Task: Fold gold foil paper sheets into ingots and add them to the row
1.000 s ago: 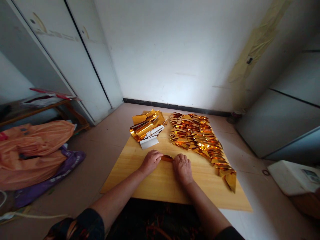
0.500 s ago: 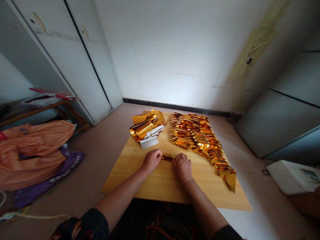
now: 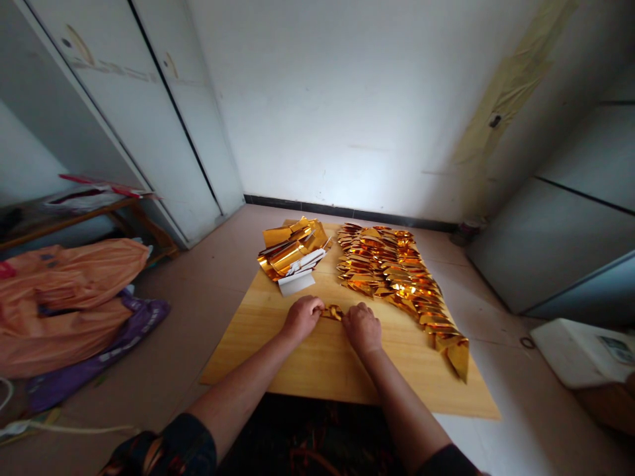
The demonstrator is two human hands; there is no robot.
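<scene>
**Pinch both ends evenly and let the middle keep its shape**

The small gold paper piece [image 3: 333, 311] lies between the two hands, low over the near half of the wooden surface [image 3: 297, 360]. The left hand [image 3: 303, 316] is closed narrow, its fingertips pinching one end. The right hand [image 3: 364, 326] is curled at the other end; its fingers hide how firmly it grips, so I cannot tell.

The middle looks bent and rounded, so gentle, level pressure would probably serve best — foil-faced paper tends to crease sharply, and a stray crease rarely comes out. Both ends should stay in line, with the surface as a rest for the fingers. Pulling the hands apart could tear or flatten the piece.

The loose sheets [image 3: 290, 254] and the folded pieces [image 3: 391, 264] sit beyond the hands — elbows low, sleeves clear of them.
</scene>
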